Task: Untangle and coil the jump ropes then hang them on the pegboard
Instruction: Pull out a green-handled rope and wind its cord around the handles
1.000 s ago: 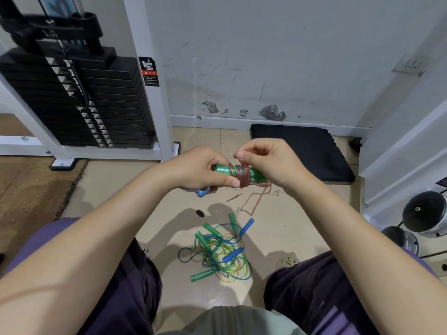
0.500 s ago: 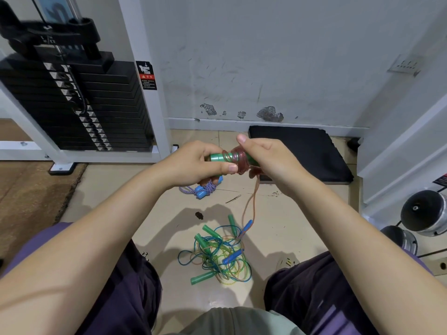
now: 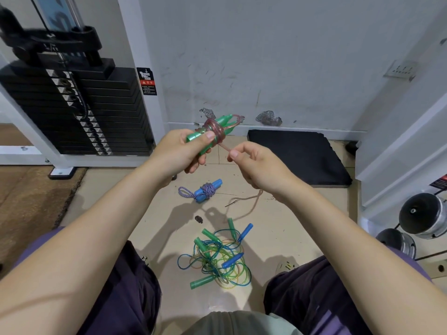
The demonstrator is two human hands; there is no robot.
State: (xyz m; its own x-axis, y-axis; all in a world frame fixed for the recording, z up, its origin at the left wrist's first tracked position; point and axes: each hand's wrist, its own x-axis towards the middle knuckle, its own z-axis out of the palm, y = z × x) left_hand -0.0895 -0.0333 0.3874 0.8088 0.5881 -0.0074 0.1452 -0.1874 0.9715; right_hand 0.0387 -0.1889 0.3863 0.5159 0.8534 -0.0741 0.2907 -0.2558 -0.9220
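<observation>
Beige floor lies below us; our left hand grips paired green handles bound in pink rope, our right hand pinching its loose strand

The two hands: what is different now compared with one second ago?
The right hand let go of the green handles and drew away, now pinching the pink rope. The left hand tilted the handles up toward the wall. The tangled ropes and blue bundle stayed on the floor.
</observation>
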